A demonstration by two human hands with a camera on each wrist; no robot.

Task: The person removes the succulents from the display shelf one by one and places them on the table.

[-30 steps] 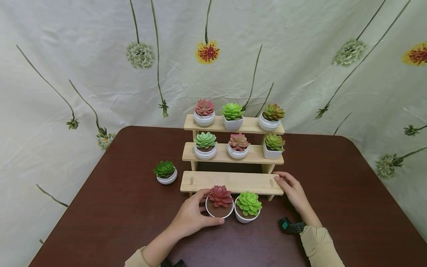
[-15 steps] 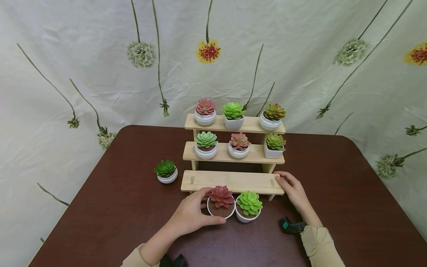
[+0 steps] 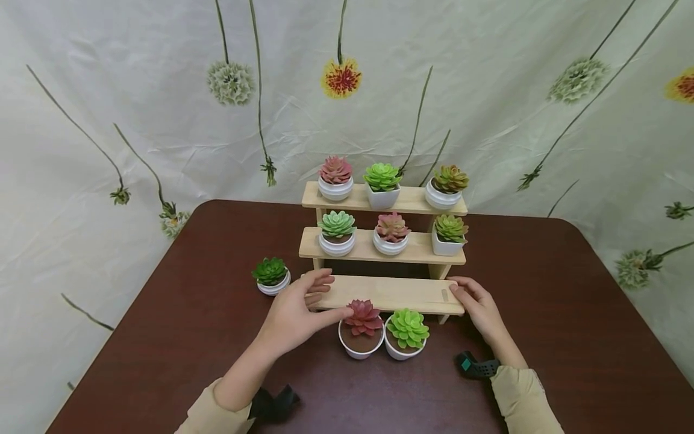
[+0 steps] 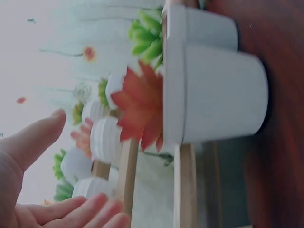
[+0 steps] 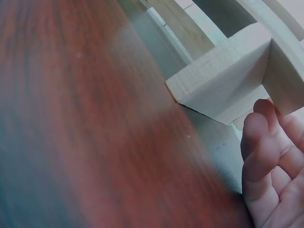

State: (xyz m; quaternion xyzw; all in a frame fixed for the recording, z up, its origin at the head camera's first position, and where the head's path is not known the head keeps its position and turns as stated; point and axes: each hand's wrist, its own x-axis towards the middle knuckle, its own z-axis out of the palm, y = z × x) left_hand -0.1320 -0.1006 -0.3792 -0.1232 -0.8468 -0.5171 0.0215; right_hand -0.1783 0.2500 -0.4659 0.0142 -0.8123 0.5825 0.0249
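Note:
A three-tier wooden plant stand (image 3: 390,293) stands mid-table. My left hand (image 3: 287,310) hovers over the left end of its lowest step, fingers spread and holding nothing, thumb near the red succulent (image 3: 364,318). That plant's white pot (image 4: 221,95) stands upright on the table before the stand, beside a light green potted succulent (image 3: 408,330). In the left wrist view, a gap shows between the left thumb and the red leaves. My right hand (image 3: 481,310) holds the right end of the lowest step, thumb on top; curled fingers (image 5: 263,152) show beside the board in the right wrist view.
Three potted succulents line the top step (image 3: 417,196), and three more the middle step (image 3: 365,253). A dark green potted succulent (image 3: 272,276) is on the table left of the stand. Behind the brown table (image 3: 179,337) hangs a flower-printed cloth (image 3: 162,72).
My left hand has let go of the red succulent's pot and moved up and left, its fingers spreading. The right hand stays at the step's end. The head view has shifted slightly.

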